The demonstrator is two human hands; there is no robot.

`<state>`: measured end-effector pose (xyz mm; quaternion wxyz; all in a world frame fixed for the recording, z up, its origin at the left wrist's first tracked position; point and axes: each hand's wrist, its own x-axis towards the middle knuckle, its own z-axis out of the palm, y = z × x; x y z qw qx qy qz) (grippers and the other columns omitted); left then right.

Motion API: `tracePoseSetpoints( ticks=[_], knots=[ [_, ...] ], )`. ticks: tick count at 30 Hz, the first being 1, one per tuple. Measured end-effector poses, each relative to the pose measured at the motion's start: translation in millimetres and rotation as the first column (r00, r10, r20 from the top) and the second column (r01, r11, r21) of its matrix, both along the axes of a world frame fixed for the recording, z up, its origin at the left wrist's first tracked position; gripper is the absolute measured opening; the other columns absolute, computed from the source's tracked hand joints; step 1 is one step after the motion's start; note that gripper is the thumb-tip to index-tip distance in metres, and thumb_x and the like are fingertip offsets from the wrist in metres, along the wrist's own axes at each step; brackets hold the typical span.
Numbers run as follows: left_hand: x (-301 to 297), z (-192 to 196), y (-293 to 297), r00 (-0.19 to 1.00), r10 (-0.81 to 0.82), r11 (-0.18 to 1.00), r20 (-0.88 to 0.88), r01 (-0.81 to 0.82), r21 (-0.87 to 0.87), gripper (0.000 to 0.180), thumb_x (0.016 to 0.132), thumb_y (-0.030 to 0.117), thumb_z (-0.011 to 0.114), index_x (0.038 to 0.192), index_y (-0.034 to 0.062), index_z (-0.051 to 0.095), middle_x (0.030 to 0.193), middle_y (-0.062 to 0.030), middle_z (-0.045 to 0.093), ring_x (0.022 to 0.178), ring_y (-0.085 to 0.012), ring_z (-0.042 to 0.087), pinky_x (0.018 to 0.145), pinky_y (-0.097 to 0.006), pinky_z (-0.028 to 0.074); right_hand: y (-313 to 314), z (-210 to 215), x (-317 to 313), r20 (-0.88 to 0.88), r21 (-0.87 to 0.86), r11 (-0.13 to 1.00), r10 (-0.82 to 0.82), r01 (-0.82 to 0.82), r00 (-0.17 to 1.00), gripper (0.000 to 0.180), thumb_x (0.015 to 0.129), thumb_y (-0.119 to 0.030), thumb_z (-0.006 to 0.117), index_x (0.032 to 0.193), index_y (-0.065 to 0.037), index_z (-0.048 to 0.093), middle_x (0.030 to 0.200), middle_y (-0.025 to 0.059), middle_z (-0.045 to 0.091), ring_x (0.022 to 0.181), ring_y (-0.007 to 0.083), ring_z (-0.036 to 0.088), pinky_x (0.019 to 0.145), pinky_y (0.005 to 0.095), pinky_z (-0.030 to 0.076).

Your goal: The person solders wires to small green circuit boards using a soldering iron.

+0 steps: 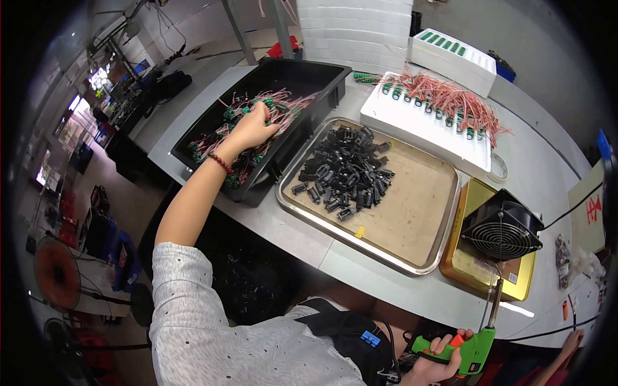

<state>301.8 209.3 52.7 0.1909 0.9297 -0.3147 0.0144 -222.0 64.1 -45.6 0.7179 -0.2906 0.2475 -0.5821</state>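
Observation:
My left hand [253,126] reaches into a black plastic bin [335,77], its fingers curled down among a tangle of green parts with thin red and white wires [293,110]. The fingertips sink into the pile, so what they grip is hidden. At the lower right, my right hand [432,368] wraps round the handle of a green soldering gun [477,351] with an orange trigger. The gun's metal tip points up, close to the yellow tin's front edge. Between my hands, a metal-rimmed tray [412,212] bears a heap of small black plastic housings [351,168].
A white foam block [425,132] holds a row of green wired parts, with another foam box [460,61] behind it. On the right, a black fan [503,228] sits on a yellow tin [460,270], beside a tape roll [498,167]. Another person's hand [571,342] shows at the lower right.

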Motion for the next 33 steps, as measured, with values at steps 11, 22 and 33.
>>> tracePoseSetpoints(
  ticks=[11,22,33],
  knots=[
    [-151.6,45.6,-59.8,0.907,-0.257,0.93,0.333,0.326,-0.168,0.017,0.075,0.016,0.064,0.08,0.0038,0.053,0.055,-0.0093,0.052,0.051,-0.0236,0.053,0.047,-0.031,0.04,-0.7,-5.4,-5.8,0.085,0.0,1.0,-0.006,0.006,0.996,0.044,0.074,-0.008,0.049,0.114,0.004,0.034,0.108,0.0147,0.044,0.053,0.0146,0.044,0.046,0.0258,0.038],
    [-178.9,-49.6,-123.1,0.598,-0.659,0.722,0.456,0.673,0.159,0.011,0.07,0.014,0.064,0.076,0.0083,0.056,0.076,-0.0023,0.053,0.075,-0.0192,0.05,0.066,-0.031,0.037,4.1,0.2,-7.8,0.058,0.049,0.998,-0.045,0.043,0.997,0.046,0.072,-0.011,0.051,0.112,0.003,0.034,0.104,0.0144,0.043,0.051,0.0146,0.044,0.047,0.0263,0.039],
    [-203.2,-44.5,-133.7,0.576,-0.807,0.577,0.134,0.816,-0.034,0.024,0.074,0.026,0.066,0.083,0.0069,0.056,0.074,-0.0065,0.052,0.073,-0.0225,0.051,0.068,-0.033,0.04,-1.0,-3.6,-9.4,0.059,-0.048,0.998,0.048,-0.046,0.997,0.046,0.075,-0.01,0.05,0.117,0.003,0.036,0.107,0.012,0.044,0.053,0.0129,0.041,0.048,0.0245,0.036]
  ],
)
